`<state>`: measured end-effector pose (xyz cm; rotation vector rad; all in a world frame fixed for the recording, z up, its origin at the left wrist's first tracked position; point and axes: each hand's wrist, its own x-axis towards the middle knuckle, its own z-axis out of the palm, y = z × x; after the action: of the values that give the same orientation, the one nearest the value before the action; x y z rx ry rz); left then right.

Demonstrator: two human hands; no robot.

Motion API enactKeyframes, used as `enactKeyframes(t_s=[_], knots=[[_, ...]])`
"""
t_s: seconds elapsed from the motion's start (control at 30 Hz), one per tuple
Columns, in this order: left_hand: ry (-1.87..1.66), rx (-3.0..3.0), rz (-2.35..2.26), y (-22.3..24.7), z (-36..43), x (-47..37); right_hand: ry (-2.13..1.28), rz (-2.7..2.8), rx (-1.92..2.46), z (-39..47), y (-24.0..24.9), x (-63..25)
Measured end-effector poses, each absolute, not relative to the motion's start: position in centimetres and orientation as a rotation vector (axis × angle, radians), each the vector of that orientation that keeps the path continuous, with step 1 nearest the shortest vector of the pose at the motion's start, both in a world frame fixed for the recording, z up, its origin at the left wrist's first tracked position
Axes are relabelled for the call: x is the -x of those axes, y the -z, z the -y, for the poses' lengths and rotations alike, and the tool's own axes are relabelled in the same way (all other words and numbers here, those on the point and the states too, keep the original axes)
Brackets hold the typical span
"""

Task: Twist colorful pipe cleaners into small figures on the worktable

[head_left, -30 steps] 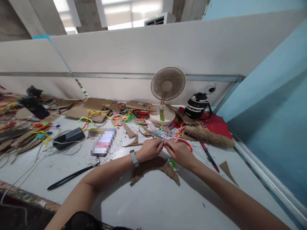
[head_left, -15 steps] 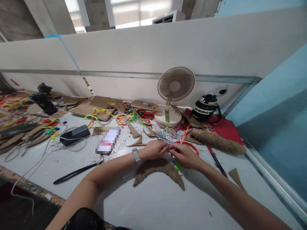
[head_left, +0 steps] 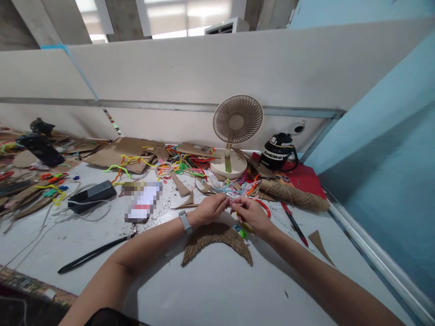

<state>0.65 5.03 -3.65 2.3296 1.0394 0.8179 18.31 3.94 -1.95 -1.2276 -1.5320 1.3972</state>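
Note:
My left hand (head_left: 211, 209), with a watch (head_left: 185, 222) on its wrist, is closed in a pinch, fingertips meeting those of my right hand (head_left: 252, 214). My right hand pinches too. Whatever sits between the fingertips is tiny and pinkish, too small to name. Just below my hands a twine-covered cardboard crescent (head_left: 217, 236) lies on the table, horns pointing toward me. Small green and blue bits (head_left: 240, 232) rest beside its right half, and a yellowish piece (head_left: 248, 227) shows under my right hand. A red scissor handle (head_left: 264, 208) sticks out behind my right hand.
A roll of twine (head_left: 295, 195), a red-and-black pen (head_left: 294, 223) and a black jug (head_left: 277, 151) are at right. Behind my hands stands a fan (head_left: 234, 131) amid colourful pipe cleaners (head_left: 190, 164). Leftward lie a phone (head_left: 142, 203), strap (head_left: 97, 253) and black box (head_left: 91, 195).
The camera has turned slightly right, so everything appears shifted left. My fingertips remain together in a pinch, with the fingers slightly rearranged. The yellowish piece under my right hand now shows.

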Motion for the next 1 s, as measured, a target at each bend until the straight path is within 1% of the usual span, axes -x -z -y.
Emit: enactKeyframes(t_s=[0.17,0.3,0.5,0.63,0.73,0.8,0.87,1.0], knots=[[-0.690,-2.546,-1.172,3.9,-5.2,-0.8,-1.277,1.680,1.224,-4.0,2.6,-18.5],[-0.541,-2.702,-1.226,3.6,-5.2,-0.7,-1.072,1.903,1.245,-4.2,2.8,-18.9],[-0.390,-2.662,-1.255,2.7,-4.9,-0.7,-0.577,2.310,1.197,-3.6,2.1,-19.0],[-0.328,-2.536,-1.283,2.0,-4.8,-0.9,-0.120,2.577,1.051,-3.2,2.4,-19.0],[-0.284,-2.463,-1.248,1.6,-5.0,-1.0,0.115,2.668,0.926,-3.1,2.9,-19.1],[-0.235,-2.427,-1.199,1.5,-5.3,-0.9,0.159,2.688,0.860,-3.2,3.2,-19.1],[-0.146,-2.391,-1.141,1.5,-5.7,-0.8,0.114,2.708,0.811,-3.4,3.5,-19.2],[0.006,-2.353,-1.021,1.8,-6.3,-0.3,-0.155,2.753,0.837,-3.7,3.6,-19.5]])
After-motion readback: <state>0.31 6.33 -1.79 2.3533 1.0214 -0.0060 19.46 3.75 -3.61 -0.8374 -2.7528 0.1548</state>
